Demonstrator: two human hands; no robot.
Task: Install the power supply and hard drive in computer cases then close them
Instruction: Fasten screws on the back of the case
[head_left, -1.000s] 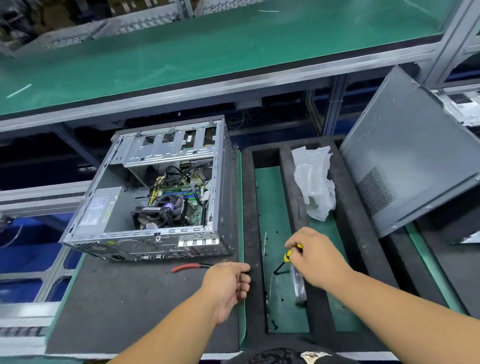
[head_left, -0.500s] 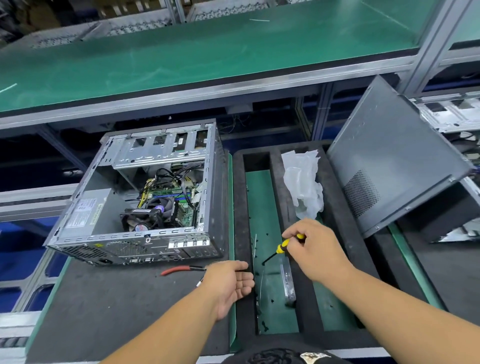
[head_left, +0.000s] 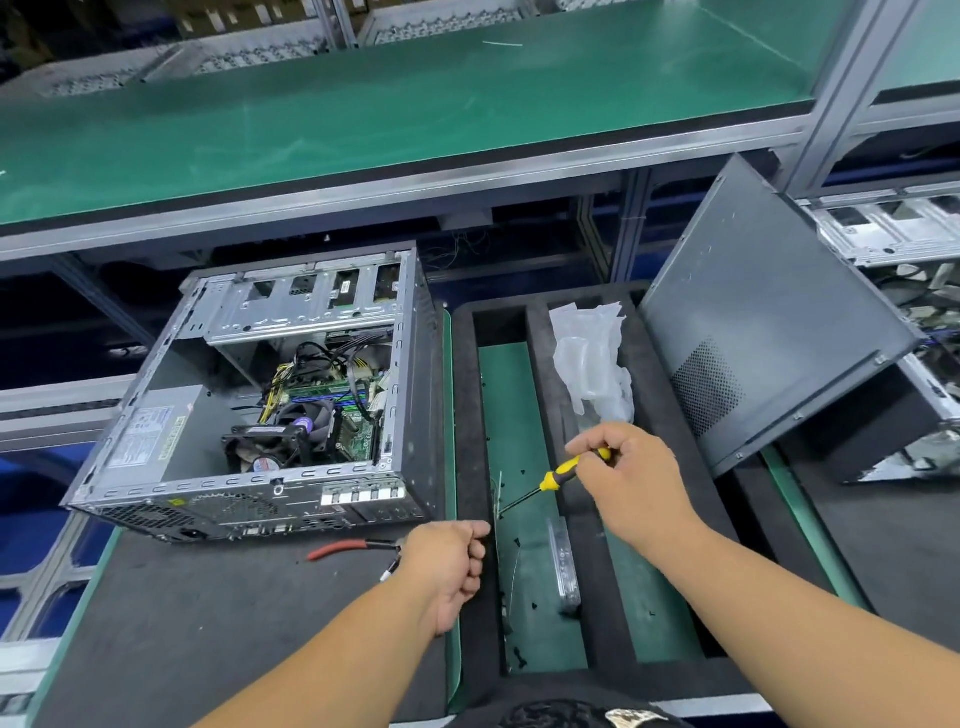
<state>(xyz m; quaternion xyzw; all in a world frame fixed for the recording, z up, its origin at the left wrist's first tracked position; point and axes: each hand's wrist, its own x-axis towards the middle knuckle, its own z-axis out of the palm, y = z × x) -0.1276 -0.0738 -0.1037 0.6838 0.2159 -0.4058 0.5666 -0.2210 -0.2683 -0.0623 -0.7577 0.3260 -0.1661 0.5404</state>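
Observation:
An open computer case (head_left: 410, 395) lies on its side on the dark mat at the left. Inside it I see a grey power supply (head_left: 156, 436), a fan and the motherboard with cables. My right hand (head_left: 634, 483) grips a yellow-and-black screwdriver (head_left: 561, 475) above the black foam tray (head_left: 467, 415), tip pointing down-left. My left hand (head_left: 447, 561) hovers at the tray's left edge with fingers curled; nothing shows in it. A grey side panel (head_left: 769, 322) leans at the right.
Red-handled pliers (head_left: 337, 548) lie in front of the case by my left wrist. The tray holds a crumpled plastic bag (head_left: 592, 364), a clear plastic strip (head_left: 563, 571) and small black bits. Another open case (head_left: 893, 234) stands far right. A green shelf (head_left: 415, 104) overhangs the back.
My right hand has lifted the screwdriver up and away from the tray floor. My left hand stays curled at the tray's edge.

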